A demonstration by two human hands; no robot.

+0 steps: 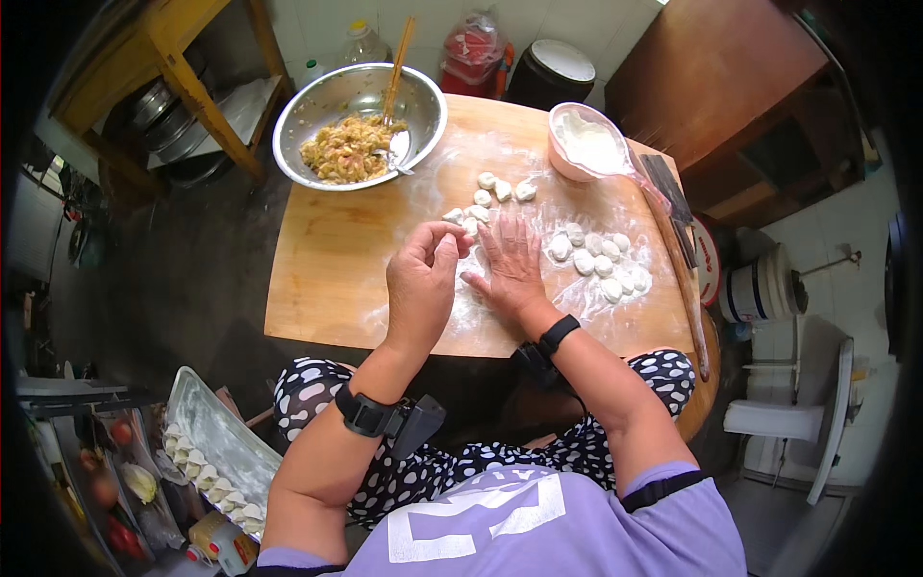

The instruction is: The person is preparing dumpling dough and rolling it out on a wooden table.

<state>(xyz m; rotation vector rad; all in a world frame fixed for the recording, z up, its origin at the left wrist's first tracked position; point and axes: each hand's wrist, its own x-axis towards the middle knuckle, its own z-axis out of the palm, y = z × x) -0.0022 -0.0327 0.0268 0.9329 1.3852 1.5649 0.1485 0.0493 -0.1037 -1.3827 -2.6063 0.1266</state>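
My right hand lies palm down on a floured wooden board, its fingers spread. Whatever may be under that palm is hidden. Beside it my left hand is raised a little with fingers curled and thumb against the forefinger; I cannot tell whether a thing is pinched there. Just beyond both hands lie several small lumps of white dough. A second group of floured dough lumps sits to the right. At the far left of the board, a steel bowl holds chopped filling, chopsticks and a spoon.
A pink plastic scoop of flour stands at the board's far right. Along the right edge lies a wooden rolling pin near a dark cleaver-like blade. Low at left, a metal tray carries a row of shaped dumplings.
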